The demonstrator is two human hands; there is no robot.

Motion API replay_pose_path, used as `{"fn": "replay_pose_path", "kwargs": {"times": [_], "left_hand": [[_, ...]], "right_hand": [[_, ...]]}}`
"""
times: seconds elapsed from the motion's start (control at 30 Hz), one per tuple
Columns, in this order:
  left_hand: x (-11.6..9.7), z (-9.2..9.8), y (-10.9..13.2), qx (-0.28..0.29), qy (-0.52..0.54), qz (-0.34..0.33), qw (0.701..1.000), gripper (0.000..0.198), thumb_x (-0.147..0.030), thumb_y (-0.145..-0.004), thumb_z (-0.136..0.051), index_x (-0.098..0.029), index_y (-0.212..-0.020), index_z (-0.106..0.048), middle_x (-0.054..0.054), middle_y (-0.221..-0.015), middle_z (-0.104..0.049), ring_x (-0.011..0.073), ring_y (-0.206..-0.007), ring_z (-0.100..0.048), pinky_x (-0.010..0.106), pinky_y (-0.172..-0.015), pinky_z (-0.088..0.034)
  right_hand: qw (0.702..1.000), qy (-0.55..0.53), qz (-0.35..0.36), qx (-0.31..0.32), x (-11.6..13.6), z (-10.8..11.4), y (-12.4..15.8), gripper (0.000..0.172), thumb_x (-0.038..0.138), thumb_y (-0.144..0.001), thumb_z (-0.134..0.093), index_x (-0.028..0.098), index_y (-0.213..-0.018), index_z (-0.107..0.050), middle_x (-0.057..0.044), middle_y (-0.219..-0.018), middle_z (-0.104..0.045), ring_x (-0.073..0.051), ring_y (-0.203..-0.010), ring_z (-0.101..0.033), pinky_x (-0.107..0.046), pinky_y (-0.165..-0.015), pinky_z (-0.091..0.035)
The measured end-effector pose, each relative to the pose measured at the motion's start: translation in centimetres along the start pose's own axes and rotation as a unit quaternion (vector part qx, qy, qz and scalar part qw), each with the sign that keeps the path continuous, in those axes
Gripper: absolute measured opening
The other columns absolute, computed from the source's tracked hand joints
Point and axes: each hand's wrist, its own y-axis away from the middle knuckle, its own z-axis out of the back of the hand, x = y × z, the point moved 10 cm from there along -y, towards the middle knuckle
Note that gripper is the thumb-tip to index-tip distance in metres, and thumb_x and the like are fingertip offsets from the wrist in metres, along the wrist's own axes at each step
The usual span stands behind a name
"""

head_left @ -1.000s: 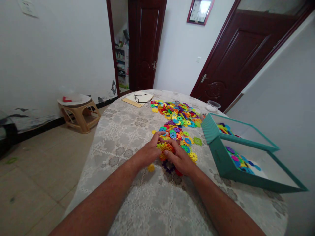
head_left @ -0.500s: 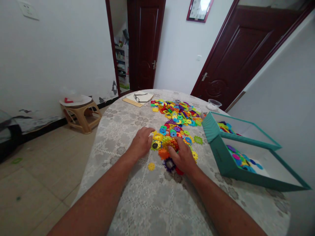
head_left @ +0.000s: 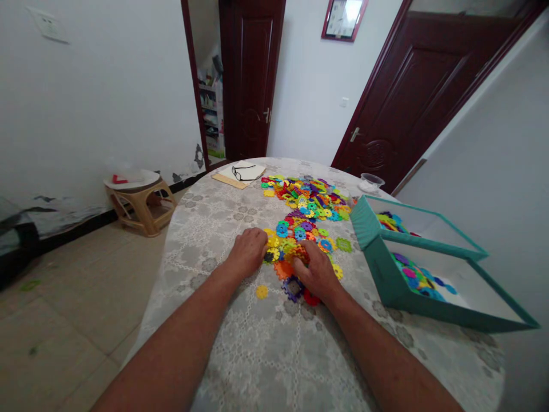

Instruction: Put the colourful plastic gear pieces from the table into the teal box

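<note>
While the right hand (head_left: 316, 269) grips gear pieces (head_left: 299, 252), the left hand (head_left: 249, 252) curls; hold unclear.

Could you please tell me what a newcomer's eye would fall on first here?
Probably the colourful heap of toothed pieces, toward the far middle of the patterned tablecloth. Nearer, the left hand touches yellow pieces while the right hand grips red-orange pieces. The open teal box stands at right.

White walls (head_left: 107, 86) — patchy low down, dark-red doors (head_left: 253, 74), tiled floor (head_left: 81, 286), tan stool (head_left: 140, 207)
</note>
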Motion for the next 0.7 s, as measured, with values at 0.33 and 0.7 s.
{"fn": "replay_pose_path", "kwargs": {"times": [0.33, 0.7], "left_hand": [[-3.7, 2.2, 2.6, 0.082, 0.246, -0.052, 0.964, 0.02, -0.034, -0.1, -0.042, -0.022, -0.099, -0.058, 0.001, -0.095, -0.066, 0.0188, -0.086, -0.059, 0.031, -0.079, -0.046], [-3.7, 0.4, 2.2, 0.163, 0.339, -0.005, 0.927, 0.023, -0.039, -0.094, -0.05, -0.021, -0.093, -0.063, -0.001, -0.082, -0.064, 0.0163, -0.068, -0.056, 0.028, -0.063, -0.044]], "right_hand": [[0.988, -0.138, 0.064, -0.002, 2.7, 1.5, -0.3, 0.032, 0.015, -0.086, -0.057, 0.024, -0.116, -0.061, -0.009, -0.137, -0.06, -0.024, -0.131, -0.054, -0.041, -0.114, -0.041], [0.991, -0.105, 0.019, 0.077, 2.5, 0.2, -0.3, 0.056, 0.019, -0.085, -0.061, 0.023, -0.14, -0.051, -0.007, -0.133, -0.064, -0.022, -0.119, -0.061, -0.034, -0.104, -0.046]]}}
